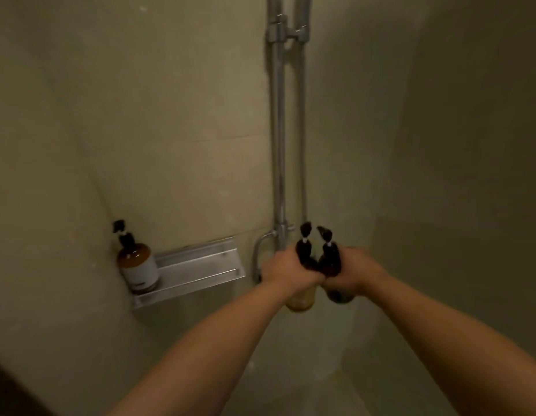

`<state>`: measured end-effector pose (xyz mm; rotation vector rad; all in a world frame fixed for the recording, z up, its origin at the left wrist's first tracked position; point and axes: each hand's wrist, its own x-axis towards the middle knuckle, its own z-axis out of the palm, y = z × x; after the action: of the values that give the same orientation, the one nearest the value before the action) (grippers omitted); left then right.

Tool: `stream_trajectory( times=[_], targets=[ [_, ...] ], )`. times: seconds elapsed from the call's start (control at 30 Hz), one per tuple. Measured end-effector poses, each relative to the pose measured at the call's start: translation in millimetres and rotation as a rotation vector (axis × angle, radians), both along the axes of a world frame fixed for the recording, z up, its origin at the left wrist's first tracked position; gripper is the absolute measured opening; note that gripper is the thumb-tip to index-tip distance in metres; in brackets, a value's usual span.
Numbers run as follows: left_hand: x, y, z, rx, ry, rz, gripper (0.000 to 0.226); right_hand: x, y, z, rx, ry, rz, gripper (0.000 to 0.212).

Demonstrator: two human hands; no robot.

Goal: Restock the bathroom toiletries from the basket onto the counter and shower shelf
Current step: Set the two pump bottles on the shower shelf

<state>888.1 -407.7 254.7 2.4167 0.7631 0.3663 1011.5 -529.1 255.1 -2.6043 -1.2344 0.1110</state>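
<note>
A metal shower shelf [200,265] is fixed to the tiled wall at the lower left. On its left end stands an amber pump bottle [137,265] with a white label and black pump. To the right of the shelf, my left hand [286,273] grips an amber pump bottle [302,298] around its upper body. Beside it my right hand [349,273] grips a second, darker pump bottle [331,261]. The two bottles touch each other in mid-air, in front of the shower pipe. Both black pumps stick up above my fists.
A chrome shower riser [278,130] and hose [301,130] run down the wall behind my hands, with a valve and curved pipe [260,250] just right of the shelf. Beige tiled walls close in on both sides. The shelf's middle and right part is bare.
</note>
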Motion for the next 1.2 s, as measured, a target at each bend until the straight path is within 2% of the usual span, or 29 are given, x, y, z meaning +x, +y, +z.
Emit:
stream_trajectory(
  times=[0.07,0.17,0.27,0.4,0.47,0.53,0.6,0.7,1.0,1.13,1.2],
  targets=[
    [-3,28,22,0.004,-0.038,0.056,0.074,0,26,12,0.092,0.014,0.037,0.071],
    [-5,68,47,0.06,-0.037,0.133,0.075,-1,65,23,0.22,0.087,0.089,0.059],
    [-5,109,58,0.067,-0.05,0.178,0.078,3,105,33,0.295,0.131,0.144,0.056],
    [-10,156,67,0.068,-0.122,0.215,0.086,7,156,46,0.364,0.115,0.204,0.065],
    [-16,170,69,0.08,-0.136,0.26,0.085,6,174,50,0.398,0.115,0.216,0.079],
    [-23,180,63,0.072,-0.125,0.278,0.081,3,190,48,0.394,0.12,0.225,0.095],
    [-29,189,55,0.044,-0.121,0.286,0.08,2,205,42,0.371,0.15,0.243,0.1],
    [-35,200,39,0.011,-0.127,0.312,0.078,1,223,29,0.337,0.219,0.29,0.098],
    [-50,220,-15,-0.043,-0.117,0.458,0.054,-4,264,-14,0.239,0.311,0.477,0.088],
    [-59,226,-22,-0.07,-0.131,0.49,0.06,-4,278,-25,0.234,0.337,0.544,0.085],
    [-62,228,-25,-0.088,-0.138,0.501,0.057,-3,282,-28,0.242,0.338,0.565,0.087]
  ],
)
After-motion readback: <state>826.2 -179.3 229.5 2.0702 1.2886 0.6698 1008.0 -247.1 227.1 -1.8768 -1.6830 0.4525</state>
